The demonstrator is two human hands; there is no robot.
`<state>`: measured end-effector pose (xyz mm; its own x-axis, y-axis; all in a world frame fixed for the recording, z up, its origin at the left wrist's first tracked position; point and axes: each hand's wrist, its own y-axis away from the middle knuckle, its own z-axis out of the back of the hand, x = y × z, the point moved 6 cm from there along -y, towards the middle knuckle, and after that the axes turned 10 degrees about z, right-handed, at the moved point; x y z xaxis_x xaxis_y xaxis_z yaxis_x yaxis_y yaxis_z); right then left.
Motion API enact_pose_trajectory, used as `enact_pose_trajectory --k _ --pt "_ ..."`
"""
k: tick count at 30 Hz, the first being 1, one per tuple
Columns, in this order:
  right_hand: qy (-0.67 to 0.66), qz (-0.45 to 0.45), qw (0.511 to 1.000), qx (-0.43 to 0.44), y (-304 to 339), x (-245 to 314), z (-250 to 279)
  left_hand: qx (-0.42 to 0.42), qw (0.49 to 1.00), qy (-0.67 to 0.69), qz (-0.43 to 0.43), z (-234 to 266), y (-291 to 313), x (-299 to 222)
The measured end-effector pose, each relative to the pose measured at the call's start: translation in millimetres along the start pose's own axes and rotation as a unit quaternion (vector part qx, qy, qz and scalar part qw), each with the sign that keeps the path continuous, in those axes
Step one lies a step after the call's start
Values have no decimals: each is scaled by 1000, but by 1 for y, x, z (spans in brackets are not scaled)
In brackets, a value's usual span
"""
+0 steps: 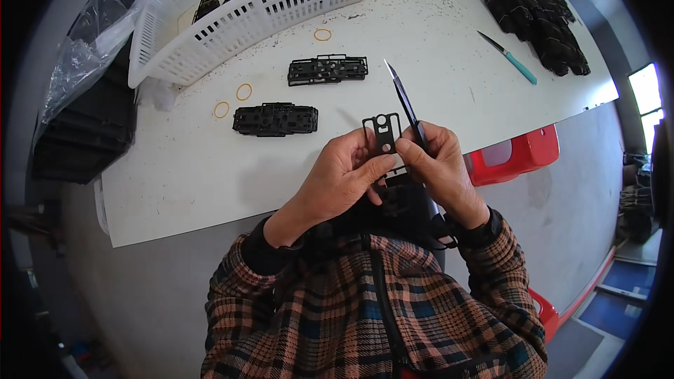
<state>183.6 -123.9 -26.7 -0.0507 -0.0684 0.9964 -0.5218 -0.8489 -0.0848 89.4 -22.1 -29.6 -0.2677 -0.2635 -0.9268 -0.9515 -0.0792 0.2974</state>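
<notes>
My left hand (344, 172) pinches a flat black plastic frame (386, 132) with round and square cut-outs, held upright over the table's near edge. My right hand (437, 168) grips a slim pointed knife (403, 95), its tip directed away from me. The right thumb also presses against the frame's right side. Part of the frame's lower end is hidden behind my fingers. Beyond my hands lie two stacks of similar black parts, one stack (327, 70) farther off and another stack (275, 120) nearer on the left.
Yellow rubber bands (322, 35) lie near the stacks. A white slatted basket (246, 24) with black parts stands at the far left. At the far right are a heap of black parts (523, 10) and a teal-handled knife (519, 68). A red stool (523, 158) stands beside the table's right edge.
</notes>
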Motion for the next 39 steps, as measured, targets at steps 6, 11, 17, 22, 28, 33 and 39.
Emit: enact_pose_trajectory --k 6,11,17,22,28,33,39 --pt "-116 19 989 -94 8 -2 19 -78 996 16 -39 5 8 -14" --pt "-131 23 984 -119 18 -5 34 -50 997 20 -48 7 12 -20" --pt "-127 13 983 -128 32 -6 39 43 998 40 -23 -18 12 -36" --pt "-115 19 979 -170 39 -6 33 107 988 112 12 -66 28 -74" --pt "23 32 995 -92 49 -22 48 189 980 -10 -57 -109 55 -139" --pt "-149 5 980 -129 43 -5 27 180 981 -34 -59 -103 64 -138" --pt "-112 0 985 -128 46 -10 32 159 981 -84 -75 -94 83 -137"
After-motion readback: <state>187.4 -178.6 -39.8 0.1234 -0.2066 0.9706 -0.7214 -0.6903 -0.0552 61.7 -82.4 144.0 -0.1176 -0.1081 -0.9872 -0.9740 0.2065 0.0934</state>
